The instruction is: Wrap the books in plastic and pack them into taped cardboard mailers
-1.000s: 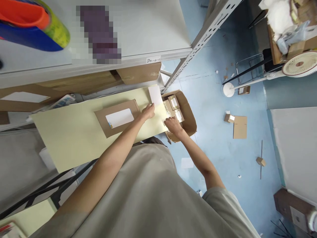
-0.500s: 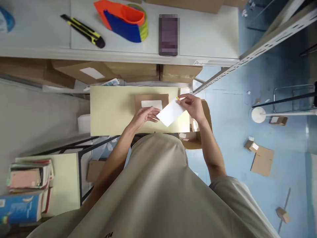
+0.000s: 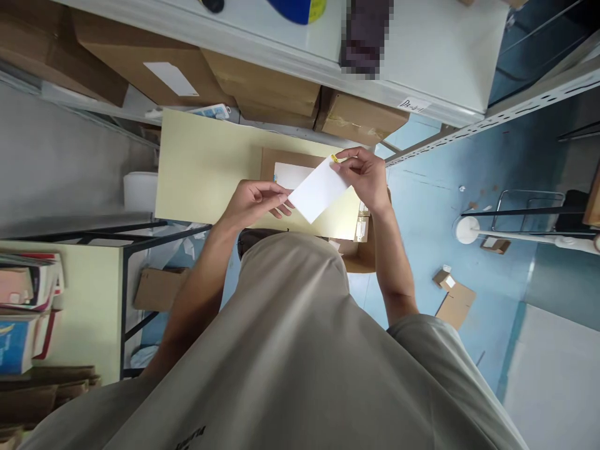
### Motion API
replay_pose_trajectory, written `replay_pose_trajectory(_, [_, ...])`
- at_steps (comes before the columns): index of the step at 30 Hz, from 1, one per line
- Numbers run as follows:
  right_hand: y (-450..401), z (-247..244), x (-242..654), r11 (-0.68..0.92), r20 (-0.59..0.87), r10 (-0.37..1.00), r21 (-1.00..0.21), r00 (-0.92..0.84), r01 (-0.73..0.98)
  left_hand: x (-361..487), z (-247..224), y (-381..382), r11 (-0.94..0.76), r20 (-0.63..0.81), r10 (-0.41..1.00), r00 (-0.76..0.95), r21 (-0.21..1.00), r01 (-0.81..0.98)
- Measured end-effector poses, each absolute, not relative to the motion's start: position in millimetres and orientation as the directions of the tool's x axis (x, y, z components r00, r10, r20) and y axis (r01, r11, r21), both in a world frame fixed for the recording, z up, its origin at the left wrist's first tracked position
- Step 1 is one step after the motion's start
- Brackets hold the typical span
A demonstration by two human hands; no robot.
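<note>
Above the pale yellow surface [image 3: 201, 162], a white paper slip [image 3: 319, 190] hangs slantwise between 2 hands, partly over a brown cardboard box [image 3: 268, 164] that bears a white label [image 3: 291, 174]. The right hand [image 3: 371, 180] has its fingers pinched on the upper corner, beside a small yellow mark [image 3: 334, 159]; the left hand [image 3: 248, 203] has its thumb and forefinger closed at the opposite, lower-left corner, its other fingers loosely spread. The slip looks nearly weightless and thin, flat but easily bent, so it should need only a light pinch; squeezing or pushing the 2 corners together would likely buckle or crease it. Hold is best taken at the extreme corners or along the edges, leaving the broad face free, with slight outward tension to stop sagging. Whether its underside is slippery or sticky, I cannot tell.
</note>
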State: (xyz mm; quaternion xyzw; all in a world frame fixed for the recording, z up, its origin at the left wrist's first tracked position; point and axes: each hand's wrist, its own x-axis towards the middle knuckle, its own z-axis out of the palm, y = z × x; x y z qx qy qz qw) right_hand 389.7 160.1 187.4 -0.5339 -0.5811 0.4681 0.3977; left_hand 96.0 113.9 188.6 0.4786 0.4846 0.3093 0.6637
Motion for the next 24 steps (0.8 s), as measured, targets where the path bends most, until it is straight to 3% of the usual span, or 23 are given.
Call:
replay_pose_trajectory(5, [157.8,178.4,388.6,0.009,-0.028,0.993,-0.951,-0.114,0.308,98.3,190.8,112.3,0.319,-0.322,0.873,0.366,0.945,0.07])
replay_pose_trajectory(11, [132.1,177.4,365.8,0.082,0.031,0.994,-0.859,-0.108,0.506,106.8,179.3,105.3,0.27,-0.267,0.893,0.362,0.962,0.042])
replay_pose_trajectory(17, [85.3,200.7,339.3,0.081,-0.009,0.974,-0.92,-0.227,0.384,113.4,167.7,95.8,0.263,-0.278,0.892,0.357,0.96,0.091])
replay_pose_trajectory(24, [67.7,201.3,332.3,0.013,-0.064,0.979,-0.928,-0.196,0.371,119.6,165.9,86.2,0.233,-0.262,0.887,0.381,0.965,0.12])
